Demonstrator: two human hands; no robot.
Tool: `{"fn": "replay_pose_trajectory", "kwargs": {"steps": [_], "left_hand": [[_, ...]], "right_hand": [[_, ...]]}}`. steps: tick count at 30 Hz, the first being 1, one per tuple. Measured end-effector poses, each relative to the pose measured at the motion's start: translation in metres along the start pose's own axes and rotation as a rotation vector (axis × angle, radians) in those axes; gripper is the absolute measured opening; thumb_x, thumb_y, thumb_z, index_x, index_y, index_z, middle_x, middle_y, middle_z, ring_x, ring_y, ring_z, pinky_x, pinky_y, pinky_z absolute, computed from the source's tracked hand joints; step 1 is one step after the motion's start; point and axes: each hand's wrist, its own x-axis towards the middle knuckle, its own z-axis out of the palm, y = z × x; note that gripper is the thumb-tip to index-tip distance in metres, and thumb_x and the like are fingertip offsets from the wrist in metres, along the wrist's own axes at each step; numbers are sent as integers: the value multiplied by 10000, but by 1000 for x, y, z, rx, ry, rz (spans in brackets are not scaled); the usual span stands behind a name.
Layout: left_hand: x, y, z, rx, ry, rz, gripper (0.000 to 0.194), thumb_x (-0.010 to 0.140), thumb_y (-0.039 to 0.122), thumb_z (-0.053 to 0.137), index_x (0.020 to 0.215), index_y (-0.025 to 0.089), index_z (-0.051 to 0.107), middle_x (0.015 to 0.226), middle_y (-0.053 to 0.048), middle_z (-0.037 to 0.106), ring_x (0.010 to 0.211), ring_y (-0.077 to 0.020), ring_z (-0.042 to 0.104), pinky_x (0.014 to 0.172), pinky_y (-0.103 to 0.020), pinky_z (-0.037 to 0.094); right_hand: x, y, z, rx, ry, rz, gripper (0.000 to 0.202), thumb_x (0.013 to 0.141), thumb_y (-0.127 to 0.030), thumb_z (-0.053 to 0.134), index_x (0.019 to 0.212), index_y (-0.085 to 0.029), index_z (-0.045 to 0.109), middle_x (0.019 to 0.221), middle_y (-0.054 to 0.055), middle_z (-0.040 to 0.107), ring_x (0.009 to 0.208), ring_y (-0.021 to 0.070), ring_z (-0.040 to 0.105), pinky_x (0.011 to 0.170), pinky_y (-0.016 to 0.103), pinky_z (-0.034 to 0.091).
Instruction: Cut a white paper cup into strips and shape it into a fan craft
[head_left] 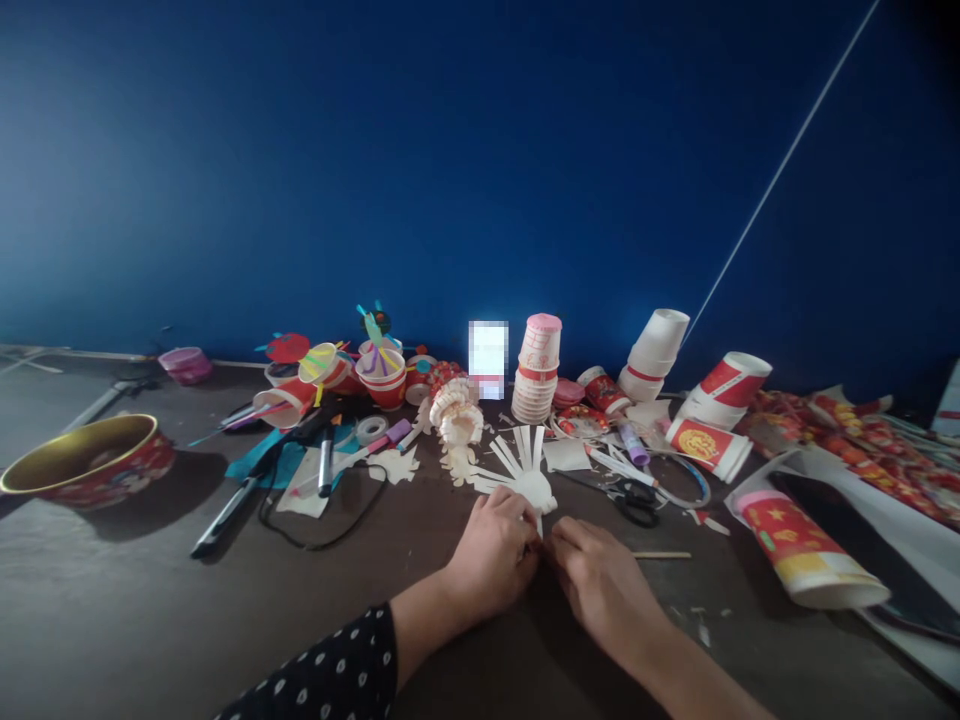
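Just in front of me, a white paper cup cut into strips (534, 484) lies with its strips fanned out toward the wall. My left hand (496, 545) has its fingers closed on the near edge of this cut cup. Close beside it, my right hand (592, 575) pinches at the same near edge, its fingertips mostly hidden. Behind the hands stands a curled cream paper piece (457, 425). A thin wooden stick (661, 555) lies to the right of my right hand, and black-handled scissors (636, 500) rest beyond it.
A gold-rimmed bowl (90, 480) stands at the left. A black glue gun (240, 510) with its looping cord lies nearer. Stacked paper cups (537, 370) stand at the back. On the right, a red and yellow cup (806, 550) lies beside a dark phone (885, 560).
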Motion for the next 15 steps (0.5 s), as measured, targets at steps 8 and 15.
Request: {"fn": "replay_pose_trajectory", "kwargs": {"steps": [8, 15], "left_hand": [[-2, 6, 0, 77, 2, 40, 93, 678, 139, 573, 632, 189, 638, 842, -25, 595, 882, -200, 451, 762, -358, 308], [-3, 8, 0, 107, -29, -7, 133, 715, 139, 538, 618, 183, 616, 841, -20, 598, 883, -199, 453, 750, -352, 318]], "right_hand": [[-7, 1, -4, 86, -22, 40, 217, 842, -83, 483, 732, -195, 634, 754, 3, 598, 743, 152, 548, 682, 248, 359], [-7, 0, 2, -45, 24, -52, 203, 826, -52, 480, 756, -182, 620, 763, 15, 605, 704, 155, 531, 659, 267, 342]]}}
